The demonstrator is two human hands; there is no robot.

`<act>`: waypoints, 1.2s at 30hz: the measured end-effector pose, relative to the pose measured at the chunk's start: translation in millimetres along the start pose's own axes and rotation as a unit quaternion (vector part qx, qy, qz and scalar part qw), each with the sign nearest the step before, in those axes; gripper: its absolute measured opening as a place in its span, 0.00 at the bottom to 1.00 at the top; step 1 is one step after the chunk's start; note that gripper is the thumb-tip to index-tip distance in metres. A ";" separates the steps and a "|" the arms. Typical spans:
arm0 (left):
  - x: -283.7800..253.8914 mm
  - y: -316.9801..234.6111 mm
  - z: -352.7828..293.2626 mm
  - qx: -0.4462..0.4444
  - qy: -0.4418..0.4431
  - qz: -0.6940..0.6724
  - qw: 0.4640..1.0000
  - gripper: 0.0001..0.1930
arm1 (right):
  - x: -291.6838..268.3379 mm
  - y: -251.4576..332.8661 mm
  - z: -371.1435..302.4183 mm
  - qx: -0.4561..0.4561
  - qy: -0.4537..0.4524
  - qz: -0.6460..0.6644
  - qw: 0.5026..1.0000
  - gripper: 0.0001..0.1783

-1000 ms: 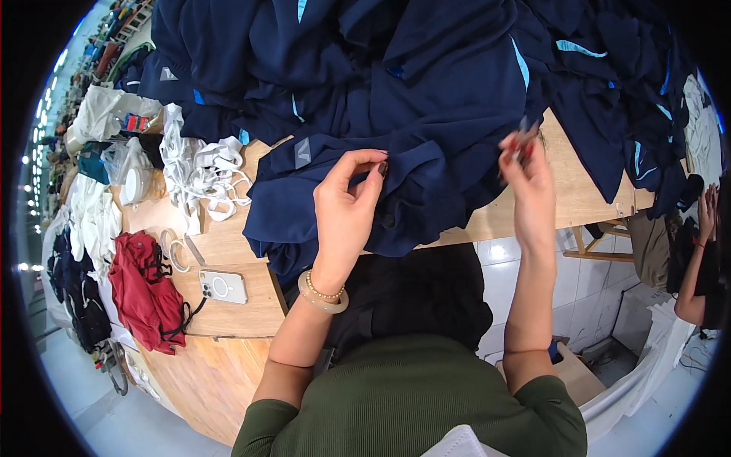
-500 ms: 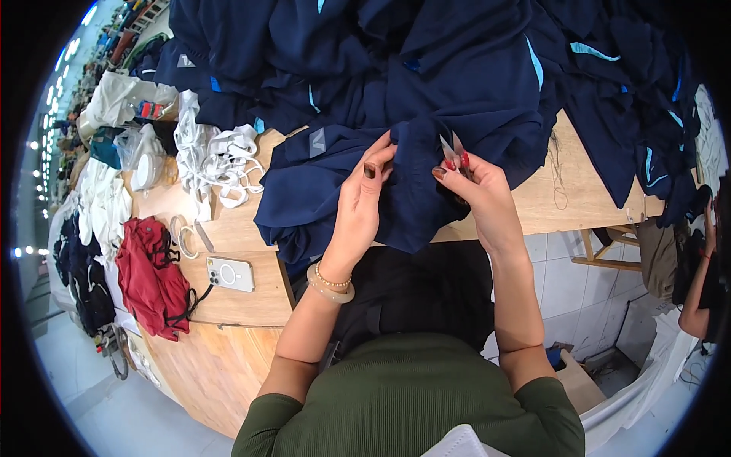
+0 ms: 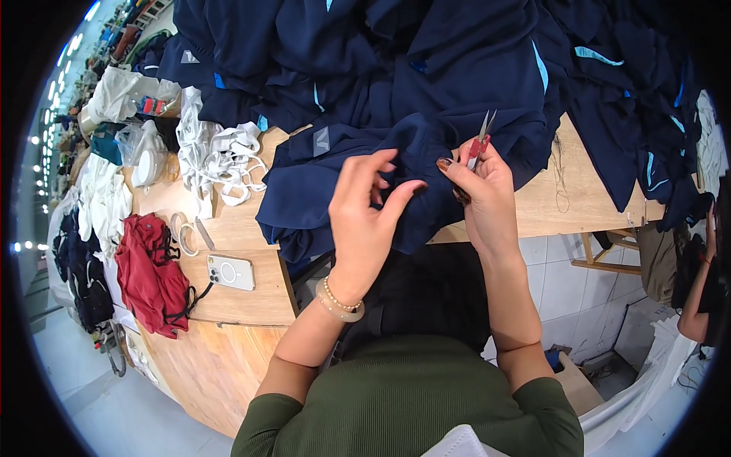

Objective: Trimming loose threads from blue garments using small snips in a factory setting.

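Note:
My right hand (image 3: pixel 487 198) is closed around small red-handled thread snips (image 3: pixel 479 146), their pointed blades directed up and away from me. My left hand (image 3: pixel 359 221) is over the near part of a navy garment (image 3: pixel 297 186), thumb and fingers apart with nothing seen between them. The garment lies bunched at the table's front edge, a grey logo patch on its left part. Its gathered middle sits between my two hands. Whether my left fingertips touch the cloth, I cannot tell.
A large heap of navy garments (image 3: pixel 472 68) with light-blue strips covers the far side. To the left are white straps (image 3: pixel 228 152), a red garment (image 3: pixel 148 274), tape rolls (image 3: pixel 185 236) and a phone (image 3: pixel 231 272) on the wooden table (image 3: pixel 236 305). Another person's arm (image 3: pixel 694 297) shows at far right.
My left hand has let go of the navy cloth, its fingers spreading. My right hand has turned the snips upright and drawn them slightly right, off the cloth.

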State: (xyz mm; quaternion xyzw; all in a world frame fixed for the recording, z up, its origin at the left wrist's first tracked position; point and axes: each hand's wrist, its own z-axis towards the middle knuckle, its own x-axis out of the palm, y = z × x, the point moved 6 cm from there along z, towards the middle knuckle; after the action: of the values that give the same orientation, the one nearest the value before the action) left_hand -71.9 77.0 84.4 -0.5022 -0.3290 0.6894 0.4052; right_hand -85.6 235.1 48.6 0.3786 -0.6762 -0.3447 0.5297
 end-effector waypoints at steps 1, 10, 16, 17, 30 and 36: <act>4.1 3.5 -1.0 -0.007 0.007 0.000 1.000 0.18 | 1.0 0.4 -0.5 0.004 -0.005 0.002 1.000 0.12; 18.0 2.4 -2.0 0.049 -0.084 -0.019 0.995 0.12 | 0.8 -3.1 3.4 0.005 -0.017 0.029 0.999 0.09; 16.4 -0.2 9.7 0.222 -0.090 -0.008 0.971 0.08 | -4.4 -0.6 8.9 0.013 -0.033 0.035 0.999 0.10; 16.0 -2.9 12.3 0.227 -0.082 -0.014 0.970 0.07 | -4.9 -0.1 10.5 0.012 -0.025 0.025 0.999 0.10; 30.0 11.2 36.5 0.087 -0.012 -0.106 0.991 0.02 | -5.3 77.1 -3.4 -0.316 0.004 -0.518 0.795 0.11; 23.6 -8.1 38.1 0.188 -0.003 -0.045 0.981 0.04 | 3.3 86.3 -7.9 -0.363 0.035 -0.550 0.751 0.11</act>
State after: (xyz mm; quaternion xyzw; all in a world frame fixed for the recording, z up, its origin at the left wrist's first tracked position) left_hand -110.6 99.9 91.9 -0.4002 -0.2166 0.7215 0.5219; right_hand -91.1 272.7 126.5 0.4762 -0.1561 -0.7827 0.3691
